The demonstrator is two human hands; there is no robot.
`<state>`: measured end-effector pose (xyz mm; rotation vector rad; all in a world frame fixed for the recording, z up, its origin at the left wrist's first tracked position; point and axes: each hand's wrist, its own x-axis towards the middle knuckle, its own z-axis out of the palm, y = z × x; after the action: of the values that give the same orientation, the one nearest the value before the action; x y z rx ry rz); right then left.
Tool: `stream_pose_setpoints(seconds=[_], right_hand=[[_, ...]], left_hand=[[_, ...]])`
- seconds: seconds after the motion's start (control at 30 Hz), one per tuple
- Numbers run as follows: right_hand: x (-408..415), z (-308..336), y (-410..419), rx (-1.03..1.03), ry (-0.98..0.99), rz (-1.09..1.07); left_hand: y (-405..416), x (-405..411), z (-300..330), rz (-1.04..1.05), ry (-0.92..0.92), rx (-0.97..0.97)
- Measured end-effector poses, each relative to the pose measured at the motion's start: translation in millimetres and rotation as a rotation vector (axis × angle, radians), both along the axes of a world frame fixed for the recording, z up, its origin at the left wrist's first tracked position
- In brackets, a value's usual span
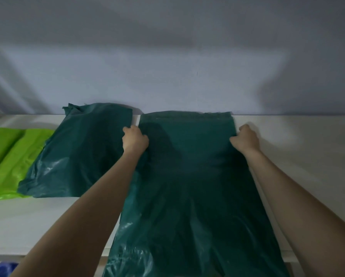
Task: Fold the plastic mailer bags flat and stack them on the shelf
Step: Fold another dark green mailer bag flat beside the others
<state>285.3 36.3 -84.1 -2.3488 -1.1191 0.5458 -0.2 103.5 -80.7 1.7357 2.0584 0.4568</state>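
Both bare forearms reach away from the camera over a white shelf (47,220), spread apart on either side of a large dark green mailer bag (191,186). At the bag's far end, the left hand (134,139) curls its fingers round the left edge, knuckles up, and the right hand (245,139) grips the right edge the same way. This bag is smooth, slightly glossy plastic, lying long and flat with faint creases; its near end hangs over the shelf's front edge and its far end reaches the pale wall (167,56). Just left of it, touching the left hand, sits a second dark green bag (81,148), crumpled and shiny, overlapping bright lime green bags (5,154) at the shelf's left end.
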Motion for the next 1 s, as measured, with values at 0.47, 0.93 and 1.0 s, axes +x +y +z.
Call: stream_pose_setpoints(seconds=[0.47,0.93,1.0], right_hand=[[-1,14,-4,0.197,0.176,-0.094],[-1,37,-30,0.512,0.416,-0.115],[-3,41,-41,0.507,0.491,-0.121]], left_hand=[[5,-4,12,0.206,-0.660,0.102],[-31,-18,50,0.036,-1.128,0.128],[-40,-25,51,0.015,-1.182,0.087]])
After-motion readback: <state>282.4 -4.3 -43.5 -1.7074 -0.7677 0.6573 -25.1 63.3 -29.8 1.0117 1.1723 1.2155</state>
